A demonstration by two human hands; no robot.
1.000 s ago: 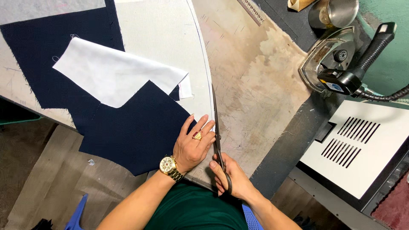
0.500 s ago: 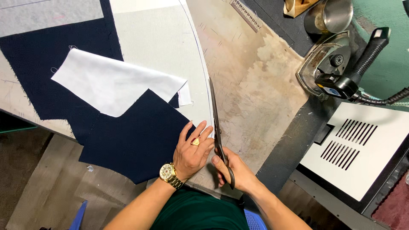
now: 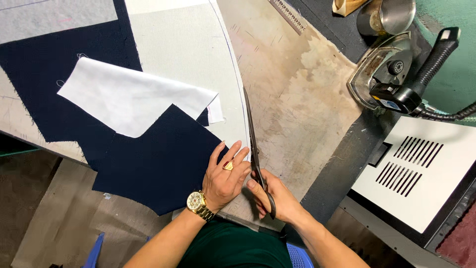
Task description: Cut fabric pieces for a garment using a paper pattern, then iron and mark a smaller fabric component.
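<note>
Scissors, long and dark-bladed steel (image 3: 254, 149), sit in your right hand (image 3: 277, 198), with your fingers hooked through the black loops and clenched around them. The blades lie along the curved edge of the pale grey-white fabric panel (image 3: 193, 59), where it meets the bare, stained worktop (image 3: 297, 99). Their long axis runs almost straight away from you, tips pointing up the worktop and leaning slightly to your left, handles nearest your body. That line matches the curve of the panel's edge, which looks like the reason for the angle.

Your left hand (image 3: 225, 173), wearing a gold ring and a gold wristwatch (image 3: 197, 202), rests flat with fingers spread and released, gripping nothing, just beside the blades. It presses down where the navy blue cloth (image 3: 158, 168) meets the pale panel, seemingly to keep the layers from shifting next to the cut.

A loose white fabric piece (image 3: 129, 101) lies folded across the navy cloth, well apart from the blades. To your right stand a heavy metal steam iron with a black handle (image 3: 391, 74) and a white vented box (image 3: 421, 164).
</note>
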